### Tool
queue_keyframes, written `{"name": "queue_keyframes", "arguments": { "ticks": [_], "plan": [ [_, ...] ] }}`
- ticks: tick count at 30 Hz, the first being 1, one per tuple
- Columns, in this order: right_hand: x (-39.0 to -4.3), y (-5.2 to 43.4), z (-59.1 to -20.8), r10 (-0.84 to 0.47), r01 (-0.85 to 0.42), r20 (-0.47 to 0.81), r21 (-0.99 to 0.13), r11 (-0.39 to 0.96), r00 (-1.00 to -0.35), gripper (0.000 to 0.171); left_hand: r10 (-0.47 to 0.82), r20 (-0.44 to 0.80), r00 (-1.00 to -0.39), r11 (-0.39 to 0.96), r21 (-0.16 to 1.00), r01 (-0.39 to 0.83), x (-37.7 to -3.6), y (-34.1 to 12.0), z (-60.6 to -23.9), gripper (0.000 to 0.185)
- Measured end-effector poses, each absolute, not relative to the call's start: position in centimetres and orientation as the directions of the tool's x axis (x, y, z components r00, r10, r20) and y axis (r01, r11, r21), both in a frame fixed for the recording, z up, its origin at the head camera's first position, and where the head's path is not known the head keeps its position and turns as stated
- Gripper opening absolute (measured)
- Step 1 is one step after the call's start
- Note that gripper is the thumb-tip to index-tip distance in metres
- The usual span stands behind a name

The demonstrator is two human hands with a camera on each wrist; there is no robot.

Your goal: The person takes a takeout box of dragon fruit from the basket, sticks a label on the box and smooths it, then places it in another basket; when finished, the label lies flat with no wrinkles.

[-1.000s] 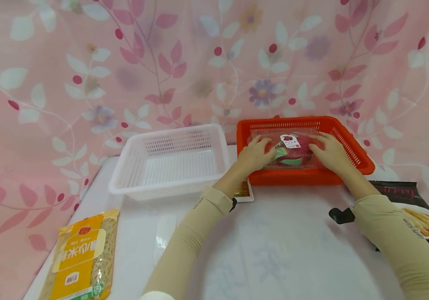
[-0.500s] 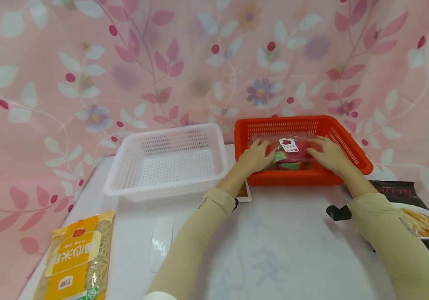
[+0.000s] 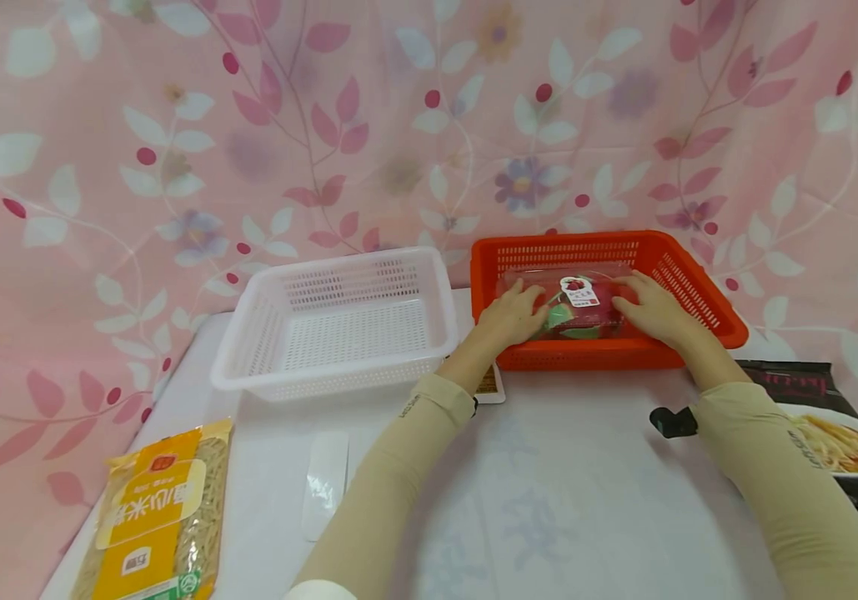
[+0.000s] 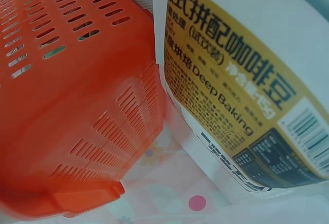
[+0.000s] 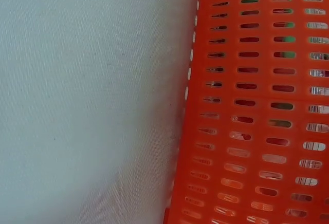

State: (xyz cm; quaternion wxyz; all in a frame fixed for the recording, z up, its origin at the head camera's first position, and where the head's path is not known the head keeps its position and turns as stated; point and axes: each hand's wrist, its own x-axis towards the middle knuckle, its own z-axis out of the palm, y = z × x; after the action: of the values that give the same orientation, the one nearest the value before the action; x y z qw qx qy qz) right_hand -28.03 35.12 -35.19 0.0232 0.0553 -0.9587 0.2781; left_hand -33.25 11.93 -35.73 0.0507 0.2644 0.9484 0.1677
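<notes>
A: Where's the clear fruit box (image 3: 582,305)?
B: Inside the orange basket (image 3: 702,302), betw. both hands. Left hand (image 3: 509,315) grips its left end, right hand (image 3: 654,310) grips the right end, fingers curled over the lid.
A: Nearby?
B: White basket (image 3: 338,328) left of the left hand; coffee-bean pack (image 4: 241,90) under that wrist, on the surface (image 3: 549,483).

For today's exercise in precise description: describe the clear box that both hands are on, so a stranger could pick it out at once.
On the white table stand two baskets side by side; look in the orange basket, the right one. The clear box lies inside it, between the left hand and right hand. Unlike the flat packets on the table, it is a see-through box of red and green contents with a white label on top.
</notes>
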Motion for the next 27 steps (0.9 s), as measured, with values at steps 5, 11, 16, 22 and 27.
{"name": "queue_keyframes", "arguments": {
  "ticks": [5,11,16,22,27],
  "plan": [
    [-27.7,35.3,-35.2,-0.094,-0.125,0.086,-0.499,0.857,-0.992,0.049,0.517,-0.001,-0.856,0.806,0.337,0.486,-33.1,12.5,-35.7,0.047],
    [-27.7,34.8,-35.6,-0.056,-0.109,0.127,-0.455,0.884,-0.990,0.047,0.523,0.052,-0.851,0.812,0.274,0.515,-32.9,12.5,-35.8,0.044],
    [-28.2,33.8,-36.1,-0.070,-0.150,0.204,-0.411,0.899,-0.976,0.043,0.493,0.140,-0.859,0.831,0.218,0.512,-33.1,11.6,-36.1,0.042],
    [-28.0,33.0,-36.0,-0.053,-0.213,0.399,-0.368,0.905,-0.915,0.035,0.490,0.220,-0.843,0.759,0.368,0.537,-32.4,10.6,-36.0,0.042],
    [-27.1,31.5,-36.2,-0.060,-0.278,0.506,-0.368,0.887,-0.860,0.032,0.519,0.309,-0.797,0.745,0.295,0.599,-31.2,9.2,-36.0,0.040]
  ]
}}
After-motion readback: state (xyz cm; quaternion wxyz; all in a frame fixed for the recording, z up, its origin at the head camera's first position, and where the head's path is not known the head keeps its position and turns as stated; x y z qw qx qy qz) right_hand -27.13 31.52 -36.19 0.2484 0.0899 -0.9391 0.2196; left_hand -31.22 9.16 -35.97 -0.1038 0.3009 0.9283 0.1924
